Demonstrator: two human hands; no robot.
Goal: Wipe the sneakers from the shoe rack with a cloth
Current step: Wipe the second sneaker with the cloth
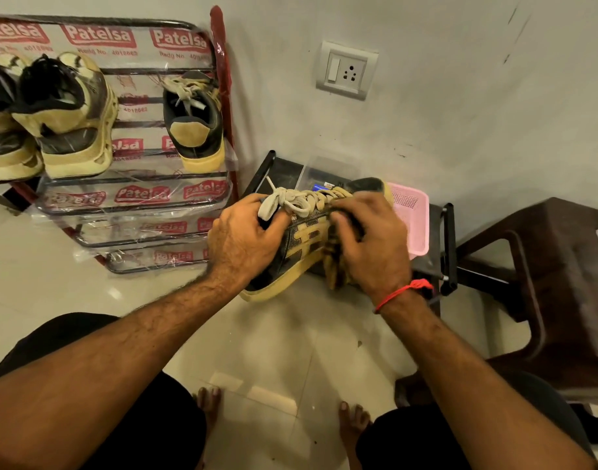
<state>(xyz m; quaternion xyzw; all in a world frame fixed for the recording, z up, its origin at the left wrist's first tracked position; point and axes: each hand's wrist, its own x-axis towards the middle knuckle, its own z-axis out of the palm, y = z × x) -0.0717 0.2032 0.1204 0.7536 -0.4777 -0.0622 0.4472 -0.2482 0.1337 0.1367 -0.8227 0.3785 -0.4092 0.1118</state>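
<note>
Right hand (pixel 375 245) is down on the side of the sneaker (pixel 301 245), fingers curled over a bunched tan cloth (pixel 334 266) and pressing it to the dark upper, so that grip is closed on the cloth. Just to its left, the left hand (pixel 243 239) clamps the heel end, fingers wrapped round the collar beside the loose laces (pixel 290 201); that grip holds the shoe clear of the floor, between the knees and the wall. To wipe well here, I'd say keep the left grip firm so the shoe cannot twist, and drag the cloth in long passes from the laces down toward the pale sole edge (pixel 273 290), turning to a clean fold as it picks up dirt. Mind those laces, they could snag under the cloth. Just beyond the right grip sits a pink basket (pixel 412 212) on a low black stand (pixel 448 245), and a dark chair (pixel 545 266) lies further right. Beyond the left grip, up and away, the shoe rack (pixel 138 198) carries the matching sneaker (pixel 195 127) and another pair (pixel 67 117) awaiting their turn, by my reckoning.
</note>
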